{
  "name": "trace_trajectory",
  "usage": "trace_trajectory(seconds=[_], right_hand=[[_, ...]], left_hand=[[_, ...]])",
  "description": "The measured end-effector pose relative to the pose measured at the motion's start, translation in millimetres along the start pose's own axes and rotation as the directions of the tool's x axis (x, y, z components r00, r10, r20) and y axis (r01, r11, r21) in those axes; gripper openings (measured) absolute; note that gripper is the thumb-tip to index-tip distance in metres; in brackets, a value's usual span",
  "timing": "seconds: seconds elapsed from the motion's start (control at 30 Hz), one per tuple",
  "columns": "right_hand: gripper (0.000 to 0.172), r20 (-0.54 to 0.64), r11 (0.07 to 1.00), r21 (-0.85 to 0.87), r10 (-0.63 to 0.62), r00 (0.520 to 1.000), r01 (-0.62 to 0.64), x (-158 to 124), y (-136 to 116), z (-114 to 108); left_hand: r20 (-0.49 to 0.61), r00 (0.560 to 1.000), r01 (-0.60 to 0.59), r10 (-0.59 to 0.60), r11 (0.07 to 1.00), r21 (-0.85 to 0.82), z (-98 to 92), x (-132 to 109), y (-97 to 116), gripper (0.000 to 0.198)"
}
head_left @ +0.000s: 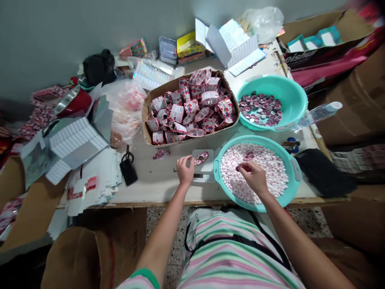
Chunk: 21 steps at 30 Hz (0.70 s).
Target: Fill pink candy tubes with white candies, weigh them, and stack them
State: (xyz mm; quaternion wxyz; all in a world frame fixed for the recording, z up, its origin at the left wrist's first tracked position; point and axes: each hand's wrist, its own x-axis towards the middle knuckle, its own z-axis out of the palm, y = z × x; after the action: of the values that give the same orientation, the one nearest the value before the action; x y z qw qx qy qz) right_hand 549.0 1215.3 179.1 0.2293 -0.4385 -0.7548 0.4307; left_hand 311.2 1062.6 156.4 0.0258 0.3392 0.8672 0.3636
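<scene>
My right hand (255, 177) is over a turquoise basin (296, 176) full of small white and pale pink pieces like candies. Its fingertips pinch a small round maroon cup (239, 168). A similar maroon cup (249, 155) lies on the pieces, just beyond that hand. My left hand (185, 170) is by the left edge of a flat white scale (207, 176), thumb and fingers apart and nothing in them. On the scale lies a red-and-white printed package with a round opening (201, 158), close to the left fingertips.
A cardboard box (147, 134) of similar printed packages stands behind the scale. A second turquoise basin (293, 90) holds maroon cups. Printed pieces (161, 155), a black key fob (128, 172), stacked white cards (104, 180), a clear bottle (321, 114) and a black cloth pouch (325, 172) lie around.
</scene>
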Motion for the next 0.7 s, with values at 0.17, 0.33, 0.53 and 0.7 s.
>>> trace_trajectory(seconds=[0.17, 0.33, 0.53, 0.7], right_hand=[[0.015, 0.07, 0.999, -0.004, -0.043, 0.997, 0.044, 13.5, -17.3, 15.4], [0.016, 0.131, 0.992, 0.039, -0.125, 0.983, 0.121, 32.1, -36.5, 35.1], [0.016, 0.168, 0.985, 0.008, -0.169, 0.971, 0.17, 46.7, -44.3, 55.6], [0.014, 0.203, 0.988, 0.005, -0.153, 0.967, 0.155, 48.7, -46.6, 63.6]], left_hand=[[-0.034, 0.996, 0.088, -0.088, 0.996, 0.008, -14.3, -13.7, -23.4, 0.023], [-0.044, 0.985, 0.168, -0.167, 0.986, 0.001, -20.1, -30.6, -35.0, 0.024], [-0.021, 0.971, 0.238, -0.238, 0.971, -0.022, -26.2, -51.6, -49.4, 0.025], [-0.009, 0.958, 0.287, -0.288, 0.957, -0.038, -29.9, -63.9, -60.5, 0.025]])
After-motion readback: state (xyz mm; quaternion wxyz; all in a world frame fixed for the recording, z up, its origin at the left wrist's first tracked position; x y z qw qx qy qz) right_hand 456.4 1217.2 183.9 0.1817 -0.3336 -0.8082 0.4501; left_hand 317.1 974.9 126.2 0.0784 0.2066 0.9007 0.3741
